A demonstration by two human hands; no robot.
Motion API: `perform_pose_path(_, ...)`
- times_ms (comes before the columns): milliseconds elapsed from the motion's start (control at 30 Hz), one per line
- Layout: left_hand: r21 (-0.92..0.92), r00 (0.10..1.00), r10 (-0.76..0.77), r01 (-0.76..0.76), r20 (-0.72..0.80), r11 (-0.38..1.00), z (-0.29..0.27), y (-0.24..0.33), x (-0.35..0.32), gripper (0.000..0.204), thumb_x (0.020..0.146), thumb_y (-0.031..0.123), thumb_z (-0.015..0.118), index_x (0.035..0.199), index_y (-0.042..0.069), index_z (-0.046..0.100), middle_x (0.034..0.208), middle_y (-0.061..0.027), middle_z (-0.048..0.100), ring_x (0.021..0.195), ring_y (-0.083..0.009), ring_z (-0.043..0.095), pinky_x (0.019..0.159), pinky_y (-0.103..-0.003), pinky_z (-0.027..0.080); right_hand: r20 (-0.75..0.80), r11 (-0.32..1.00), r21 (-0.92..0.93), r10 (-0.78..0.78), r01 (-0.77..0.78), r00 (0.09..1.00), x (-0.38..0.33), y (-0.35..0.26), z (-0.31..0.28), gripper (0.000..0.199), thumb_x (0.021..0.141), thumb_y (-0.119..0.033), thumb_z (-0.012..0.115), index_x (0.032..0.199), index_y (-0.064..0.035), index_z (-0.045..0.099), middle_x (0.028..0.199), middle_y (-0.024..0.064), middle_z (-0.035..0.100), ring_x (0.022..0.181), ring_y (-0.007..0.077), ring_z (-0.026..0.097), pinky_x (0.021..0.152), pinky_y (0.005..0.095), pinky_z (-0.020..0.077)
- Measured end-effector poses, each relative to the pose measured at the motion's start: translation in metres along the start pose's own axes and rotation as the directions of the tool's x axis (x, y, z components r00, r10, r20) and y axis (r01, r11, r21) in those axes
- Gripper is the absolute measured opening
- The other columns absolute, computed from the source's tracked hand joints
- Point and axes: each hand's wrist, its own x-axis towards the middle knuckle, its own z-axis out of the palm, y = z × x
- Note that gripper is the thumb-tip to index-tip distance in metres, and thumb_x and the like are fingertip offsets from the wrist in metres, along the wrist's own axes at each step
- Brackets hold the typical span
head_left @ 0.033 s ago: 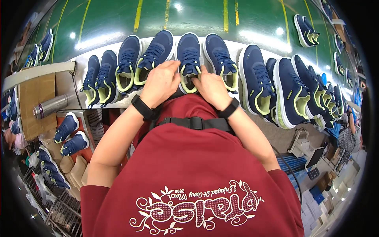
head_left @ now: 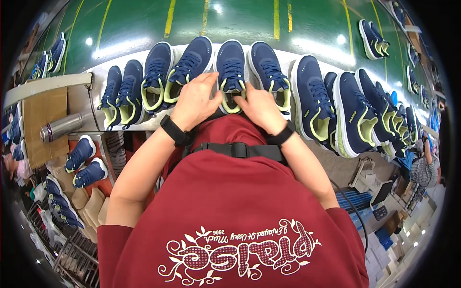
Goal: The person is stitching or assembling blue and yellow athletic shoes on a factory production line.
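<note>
A navy sneaker [head_left: 231, 65] with a white sole and lime lining stands toe-away in front of me, between my hands. My left hand [head_left: 197, 102] grips its left side near the collar, fingers pointing forward. On its right, my right hand [head_left: 259, 106] holds the collar, the thumb at the shoe's opening; part of its grip is hidden. Just left of my left hand stands another navy sneaker [head_left: 192, 60], angled to the right. Past my right hand sits a matching sneaker [head_left: 265, 62], angled to the left.
More sneakers line the white ledge [head_left: 158, 126] on the left, and larger ones [head_left: 353, 108] crowd the right. Beyond lies a green surface [head_left: 230, 19] with yellow lines. A metal flask [head_left: 62, 127] and cardboard [head_left: 43, 108] are at the left. Two sneakers [head_left: 80, 152] rest lower left.
</note>
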Motion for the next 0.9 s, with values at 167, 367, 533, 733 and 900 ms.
perform_pose_path(167, -0.007, 0.968, -0.188, 0.192, 0.164, 0.981, 0.010, -0.001, -0.005, 0.065, 0.075, 0.032, 0.069, 0.123, -0.007, 0.049, 0.092, -0.0225, 0.065, 0.087, -0.0372, 0.063, 0.077, -0.040, 0.050, -0.341, 0.969, 0.228, -0.017, 0.100, 0.940, 0.011, -0.004, -0.017, 0.024, 0.084, -0.006, 0.057, 0.106, -0.0012, 0.064, 0.084, 0.0181, 0.068, 0.081, 0.0318, 0.067, 0.072, 0.0363, 0.0523)
perform_pose_path(367, -0.008, 0.988, -0.101, 0.103, 0.120, 0.995, 0.022, -0.012, 0.000, 0.056, 0.084, 0.020, 0.064, 0.127, -0.009, 0.044, 0.085, -0.0215, 0.062, 0.083, -0.0378, 0.061, 0.073, -0.042, 0.048, -0.163, 0.926, 0.372, -0.004, 0.065, 0.987, 0.034, 0.000, -0.025, 0.016, 0.079, -0.007, 0.065, 0.093, 0.0001, 0.068, 0.082, 0.0169, 0.068, 0.079, 0.0308, 0.067, 0.073, 0.0356, 0.0517)
perform_pose_path(533, 0.029, 0.982, -0.128, 0.125, 0.142, 0.992, 0.022, -0.012, 0.000, 0.056, 0.084, 0.019, 0.064, 0.126, -0.011, 0.044, 0.093, -0.0238, 0.062, 0.088, -0.0381, 0.060, 0.076, -0.044, 0.048, -0.152, 0.952, 0.267, -0.109, 0.147, 0.982, 0.041, -0.002, -0.028, 0.023, 0.074, -0.006, 0.064, 0.096, 0.0002, 0.068, 0.077, 0.0161, 0.068, 0.074, 0.0306, 0.067, 0.070, 0.0356, 0.0522)
perform_pose_path(733, 0.006, 0.982, -0.150, 0.151, 0.114, 0.989, 0.018, -0.008, -0.003, 0.057, 0.083, 0.016, 0.065, 0.127, -0.012, 0.044, 0.092, -0.0237, 0.062, 0.088, -0.0382, 0.060, 0.076, -0.044, 0.049, -0.318, 0.967, 0.046, -0.224, 0.251, 0.921, 0.036, -0.014, -0.009, 0.042, 0.070, 0.000, 0.062, 0.112, -0.0013, 0.058, 0.076, 0.0152, 0.062, 0.078, 0.0325, 0.062, 0.072, 0.0403, 0.0494)
perform_pose_path(900, -0.014, 0.991, -0.114, 0.116, 0.076, 0.993, 0.019, -0.006, -0.001, 0.057, 0.083, 0.017, 0.065, 0.127, -0.012, 0.044, 0.091, -0.0234, 0.062, 0.086, -0.0384, 0.061, 0.075, -0.044, 0.049, -0.576, 0.959, -0.163, -0.283, 0.231, 0.767, 0.027, -0.019, 0.001, 0.045, 0.068, 0.004, 0.063, 0.111, -0.0057, 0.056, 0.076, 0.0094, 0.057, 0.075, 0.0270, 0.058, 0.067, 0.0387, 0.0471)
